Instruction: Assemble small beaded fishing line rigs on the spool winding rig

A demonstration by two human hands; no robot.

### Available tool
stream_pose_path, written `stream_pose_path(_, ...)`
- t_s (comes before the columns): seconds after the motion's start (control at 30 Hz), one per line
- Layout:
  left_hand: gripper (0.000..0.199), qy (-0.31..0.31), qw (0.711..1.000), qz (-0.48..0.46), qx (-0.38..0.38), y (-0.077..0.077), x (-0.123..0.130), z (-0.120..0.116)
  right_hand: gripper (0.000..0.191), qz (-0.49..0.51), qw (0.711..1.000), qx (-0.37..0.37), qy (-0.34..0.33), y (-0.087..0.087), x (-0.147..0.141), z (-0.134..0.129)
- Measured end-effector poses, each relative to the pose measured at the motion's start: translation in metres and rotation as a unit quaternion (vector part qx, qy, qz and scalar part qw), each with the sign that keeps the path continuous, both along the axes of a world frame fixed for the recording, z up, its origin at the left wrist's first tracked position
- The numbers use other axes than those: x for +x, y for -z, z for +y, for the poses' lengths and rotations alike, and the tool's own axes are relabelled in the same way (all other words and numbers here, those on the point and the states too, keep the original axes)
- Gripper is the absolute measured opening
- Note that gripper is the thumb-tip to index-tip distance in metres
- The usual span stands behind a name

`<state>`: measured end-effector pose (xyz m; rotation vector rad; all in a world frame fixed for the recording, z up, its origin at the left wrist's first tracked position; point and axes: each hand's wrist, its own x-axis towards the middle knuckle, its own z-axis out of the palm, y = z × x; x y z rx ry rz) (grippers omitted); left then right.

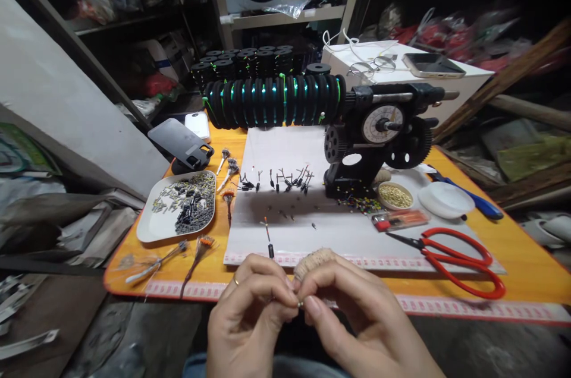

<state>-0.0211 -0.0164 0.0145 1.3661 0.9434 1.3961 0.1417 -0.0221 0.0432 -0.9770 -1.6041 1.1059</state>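
Observation:
Both hands meet at the table's front edge. My left hand point(256, 312), with a ring on one finger, pinches at a tiny pale bead-like piece point(300, 304). Thumb and forefinger of my right hand point(352, 312) close on the same piece from the other side; any thread there is too fine to make out. A beige covering point(314, 260) shows on a finger of my right hand. Just beyond the fingertips a small black float-like part with an orange tip point(270, 250) lies on the white board point(285, 146). Several similar dark parts point(288, 183) lie farther back.
Red-handled scissors point(464, 262) lie at the right, near a dish of small beads point(395, 195). A black winding machine point(379, 128) holds a row of spools point(276, 101). At the left stands a white tray of small parts point(149, 217), beside wire bundles point(203, 244).

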Motion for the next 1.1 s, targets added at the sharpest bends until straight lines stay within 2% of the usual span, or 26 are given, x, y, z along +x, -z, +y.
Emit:
stream_pose_path(0.17,0.016,-0.055,0.997,-0.042,-0.034,-0.002,0.014,-0.005,0.017,-0.037,0.999,0.013,0.012,0.001,0.002,0.002)
stream_pose_path(0.37,0.009,-0.044,0.994,-0.087,-0.045,0.001,0.020,-0.010,0.015,-0.165,0.978,0.118,0.040,0.006,0.013,0.003)
stream_pose_path(0.47,0.009,-0.032,0.989,-0.127,-0.074,-0.001,0.020,-0.008,0.015,-0.144,0.976,0.156,0.054,0.006,0.014,0.002)
stream_pose_path(0.6,0.009,0.001,0.977,-0.176,-0.120,-0.005,0.019,-0.007,0.037,-0.111,0.975,0.188,0.044,0.006,0.016,-0.001)
stream_pose_path(0.73,0.007,0.026,0.968,-0.201,-0.145,-0.006,0.021,-0.008,0.039,-0.120,0.970,0.210,0.020,0.009,0.018,-0.002)
stream_pose_path(0.87,0.005,0.016,0.972,-0.196,-0.131,-0.005,0.024,-0.008,0.034,-0.173,0.957,0.230,0.048,0.010,0.019,-0.003)
stream_pose_path(1.0,0.006,-0.013,0.981,-0.174,-0.091,-0.003,0.024,-0.006,0.037,-0.164,0.961,0.215,0.054,0.009,0.021,-0.003)
stream_pose_path(1.1,0.014,-0.014,0.995,-0.097,-0.019,0.002,0.019,-0.003,0.033,-0.168,0.961,0.209,0.066,0.009,0.021,-0.002)
